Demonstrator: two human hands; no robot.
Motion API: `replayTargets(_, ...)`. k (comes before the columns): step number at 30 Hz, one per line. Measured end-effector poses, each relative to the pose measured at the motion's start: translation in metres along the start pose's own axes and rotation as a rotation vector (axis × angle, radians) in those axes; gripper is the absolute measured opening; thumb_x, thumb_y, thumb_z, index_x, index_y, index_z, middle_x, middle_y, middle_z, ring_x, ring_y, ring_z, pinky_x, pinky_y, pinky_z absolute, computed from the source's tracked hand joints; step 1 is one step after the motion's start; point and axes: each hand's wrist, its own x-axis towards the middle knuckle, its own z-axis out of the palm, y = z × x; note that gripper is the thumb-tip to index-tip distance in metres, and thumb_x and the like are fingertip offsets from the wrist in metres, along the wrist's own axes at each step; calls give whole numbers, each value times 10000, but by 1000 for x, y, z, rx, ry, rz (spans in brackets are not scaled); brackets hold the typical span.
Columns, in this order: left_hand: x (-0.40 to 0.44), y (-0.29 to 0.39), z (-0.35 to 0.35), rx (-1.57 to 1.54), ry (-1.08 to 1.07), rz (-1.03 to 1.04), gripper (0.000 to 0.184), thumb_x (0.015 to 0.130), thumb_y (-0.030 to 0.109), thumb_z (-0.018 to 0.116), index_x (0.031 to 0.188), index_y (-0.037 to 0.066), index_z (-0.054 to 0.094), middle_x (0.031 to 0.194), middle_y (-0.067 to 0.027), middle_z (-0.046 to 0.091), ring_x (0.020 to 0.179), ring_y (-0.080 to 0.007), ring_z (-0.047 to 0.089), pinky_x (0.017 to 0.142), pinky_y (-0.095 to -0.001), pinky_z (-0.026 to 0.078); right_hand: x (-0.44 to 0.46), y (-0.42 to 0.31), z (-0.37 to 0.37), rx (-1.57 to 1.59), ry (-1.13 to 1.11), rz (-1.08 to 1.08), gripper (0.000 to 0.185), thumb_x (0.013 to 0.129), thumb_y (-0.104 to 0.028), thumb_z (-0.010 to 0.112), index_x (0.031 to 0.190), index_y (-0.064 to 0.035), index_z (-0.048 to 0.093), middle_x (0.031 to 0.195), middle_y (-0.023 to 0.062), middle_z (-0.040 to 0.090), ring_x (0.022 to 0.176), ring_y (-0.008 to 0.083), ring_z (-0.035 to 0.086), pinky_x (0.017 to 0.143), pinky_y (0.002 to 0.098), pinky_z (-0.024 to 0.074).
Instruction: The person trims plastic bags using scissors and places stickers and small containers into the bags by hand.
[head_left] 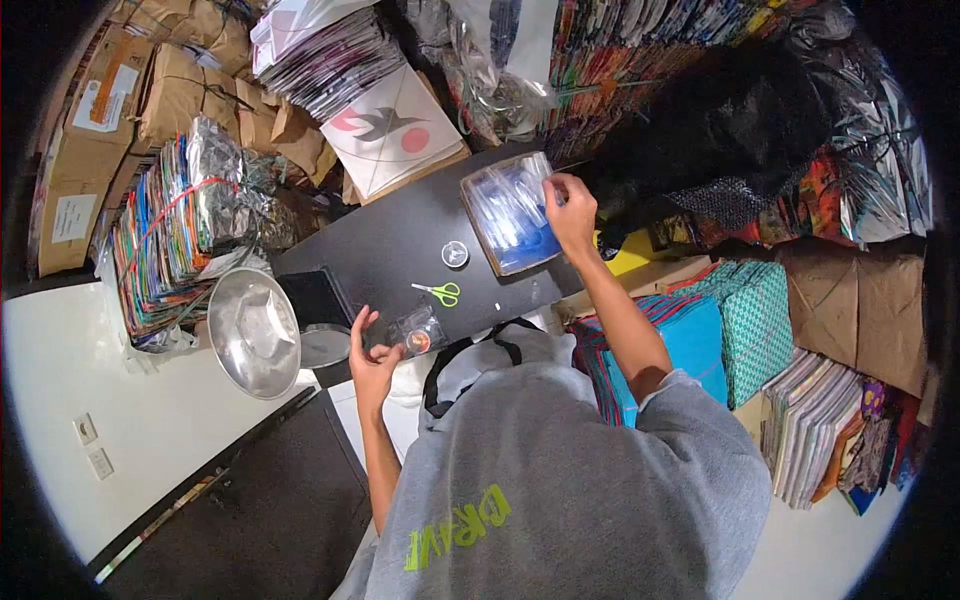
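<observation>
Left hand (pixel 370 360), left of centre, had its fingers loosely parted, thumb right at a clear packet (pixel 428 324) near the dark table (pixel 380 235)'s lower edge; couldn't tell if it had a grip; right hand (pixel 572 210), upper centre, had fingertips bunched over a box (pixel 528 264) of clear bags (pixel 505 205), hold unclear too; a careless nudge could've knocked the packet off, and slick plastic might've clung together; count: one packet, one box, one green scissors (pixel 446 293), one round container (pixel 455 254); bags overlapped too much to count.
</observation>
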Motion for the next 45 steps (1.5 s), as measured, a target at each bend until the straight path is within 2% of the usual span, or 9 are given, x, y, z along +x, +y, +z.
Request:
replayTargets(9,-10,0,5,2,22,-30,873,796,-178,677,1566,91,366,1507,-132,474,759,-75,630,729,-243,564,-8,-1,-4,2,-145,126,148,880,-147,741,959,-23,720,899,166,712,849,339,698,757,409,556)
replayTargets(16,-14,2,13,6,59,-36,844,804,-161,688,1554,84,387,1490,-139,490,759,-69,624,721,-229,549,2,-6,-10,-94,43,-119,107,881,-109,729,939,-19,720,894,162,730,812,331,713,753,384,557)
replayTargets(22,-13,5,12,2,125,16,700,850,-129,689,1490,40,460,1421,-148,548,799,-74,653,775,-248,576,3,-10,-11,62,-19,114,93,887,-102,715,933,-21,719,864,133,730,772,258,718,734,351,556)
replayTargets(26,-15,6,9,-42,219,32,621,864,-113,701,1439,20,509,1360,-123,596,802,-50,632,719,-197,520,3,-28,-17,111,130,112,77,889,-98,732,914,-28,715,758,51,660,645,148,583,647,300,495)
replayTargets(32,-10,-1,-6,-99,220,41,501,910,-79,687,1382,3,541,1270,-124,656,846,-83,672,779,-235,567,0,-60,-19,146,113,-18,74,904,-98,728,924,-30,703,775,45,654,674,135,583,649,297,483)
replayTargets(35,-2,4,-15,-169,200,21,436,943,-26,686,1356,0,549,1232,-116,664,861,-116,688,794,-264,588,-23,-87,-7,317,-155,-60,76,892,-82,727,955,-42,714,868,55,712,772,147,654,675,273,488)
replayTargets(40,18,16,-38,-232,164,69,407,946,-5,695,1332,10,567,1241,-110,644,847,-140,694,785,-277,596,-79,-169,17,490,-985,-295,138,855,-200,796,869,-77,736,1250,110,660,1160,278,633,1004,402,483)
replayTargets(41,20,22,-41,-223,170,85,396,943,-11,696,1320,8,574,1256,-116,634,844,-139,692,778,-279,598,-88,-182,25,468,-1028,-436,143,869,-207,785,943,-89,754,1353,120,605,1209,290,614,1007,408,497)
replayTargets(45,23,35,-47,-187,140,163,375,936,-43,677,1296,-10,577,1240,-112,638,843,-124,686,778,-263,587,-109,-215,55,545,-1081,-207,148,896,-91,734,1042,-89,759,1381,132,586,1187,275,629,938,364,544)
